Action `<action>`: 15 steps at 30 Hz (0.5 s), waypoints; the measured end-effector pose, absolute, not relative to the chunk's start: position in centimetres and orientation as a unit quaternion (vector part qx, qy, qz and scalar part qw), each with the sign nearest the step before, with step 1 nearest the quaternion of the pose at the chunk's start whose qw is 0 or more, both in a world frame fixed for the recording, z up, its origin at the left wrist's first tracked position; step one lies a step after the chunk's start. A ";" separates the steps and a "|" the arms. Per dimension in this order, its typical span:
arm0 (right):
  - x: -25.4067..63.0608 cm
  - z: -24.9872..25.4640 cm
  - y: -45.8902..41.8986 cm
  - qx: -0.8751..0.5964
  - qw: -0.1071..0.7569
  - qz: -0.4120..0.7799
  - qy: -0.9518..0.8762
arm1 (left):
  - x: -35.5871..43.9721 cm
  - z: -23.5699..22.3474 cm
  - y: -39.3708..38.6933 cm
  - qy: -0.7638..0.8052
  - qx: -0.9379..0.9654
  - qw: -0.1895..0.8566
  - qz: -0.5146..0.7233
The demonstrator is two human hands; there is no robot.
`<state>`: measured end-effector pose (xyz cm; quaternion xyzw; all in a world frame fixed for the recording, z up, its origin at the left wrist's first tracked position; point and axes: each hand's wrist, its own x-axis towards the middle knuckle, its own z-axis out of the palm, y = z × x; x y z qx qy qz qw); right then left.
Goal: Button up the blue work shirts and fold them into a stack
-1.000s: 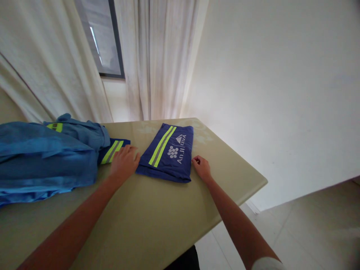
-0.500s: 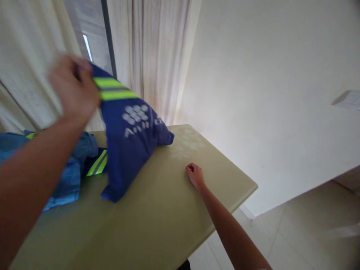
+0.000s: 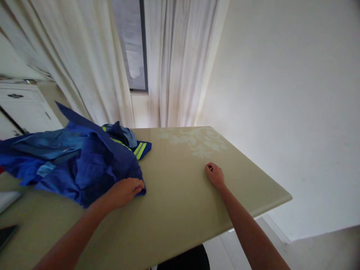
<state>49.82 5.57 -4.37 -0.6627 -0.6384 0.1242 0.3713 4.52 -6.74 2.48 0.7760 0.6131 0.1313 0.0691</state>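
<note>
A blue work garment point(image 3: 92, 165) lies crumpled on the left part of the table, one flap standing up at its top. My left hand point(image 3: 129, 190) is closed on the garment's near right corner. Behind it shows more blue clothing point(image 3: 123, 134), with a yellow-green and grey reflective band point(image 3: 140, 150) at its right end. My right hand point(image 3: 216, 175) rests on the tabletop with its fingers curled closed. Whatever it may hold is too small to make out. The two hands are well apart.
The pale green table point(image 3: 174, 210) has a faint flower pattern and a corner at the right. A dark flat object point(image 3: 7, 236) and a whitish item point(image 3: 8, 198) lie at its left edge. Beyond are curtains point(image 3: 180, 75), a white cabinet point(image 3: 25, 105) and a wall point(image 3: 281, 93). A black seat point(image 3: 185, 258) is below.
My left hand has come down from its raised position, and the blue garment that hung from it now lies over the left side. The right hand stays curled on the table. The view has turned left.
</note>
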 end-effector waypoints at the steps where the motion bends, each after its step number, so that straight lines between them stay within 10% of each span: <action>1: 49.9 -4.3 5.4 -0.653 0.381 0.129 -0.641 | 5.2 1.1 -7.9 0.627 0.766 0.057 0.132; 7: 45.6 -3.5 3.7 -0.612 0.423 0.177 -0.644 | 6.0 -2.2 -9.8 0.767 0.623 -0.029 0.150; 15: 30.0 -1.8 -2.8 -0.406 0.306 0.417 -0.754 | 16.0 1.3 -15.9 0.492 0.763 0.287 0.304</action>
